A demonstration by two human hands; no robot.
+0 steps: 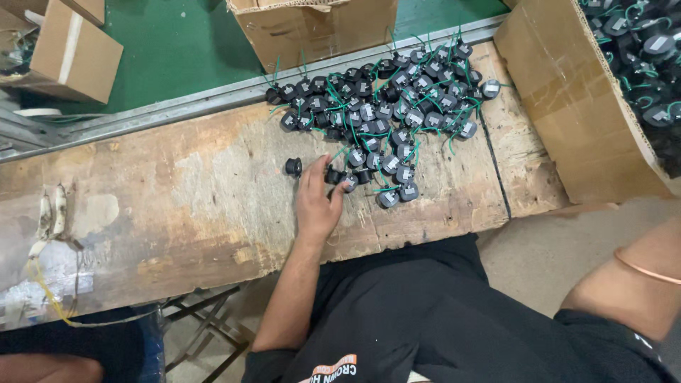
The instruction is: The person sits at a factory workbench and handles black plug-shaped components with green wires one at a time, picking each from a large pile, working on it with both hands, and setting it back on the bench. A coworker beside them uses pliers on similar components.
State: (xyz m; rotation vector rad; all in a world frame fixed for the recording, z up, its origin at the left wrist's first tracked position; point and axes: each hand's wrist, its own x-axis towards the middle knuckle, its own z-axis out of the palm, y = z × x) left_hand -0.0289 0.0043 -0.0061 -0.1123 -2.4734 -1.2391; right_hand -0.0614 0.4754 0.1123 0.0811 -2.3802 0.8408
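A small black round component (333, 174) with a green lead is pinched between the fingertips of the left hand (317, 203) at the centre of the frame, at the lower left edge of a pile of like components (397, 106). The hand is laid palm-down on the worn wooden bench (177, 206), the fingers partly curled about the part; how firmly it is held cannot be told. One single component (294, 167) is set apart, just to the left of the fingertips. The right hand is out of view: only a forearm with a copper-coloured bangle (645, 268) is seen at the lower right, so its grip cannot be judged. A cardboard box (567, 106) filled with more components is placed at the upper right.

Hazard: the green leads in the pile are tangled. A part drawn out sideways is likely to drag neighbours along, and these may be pulled off the bench's near edge.
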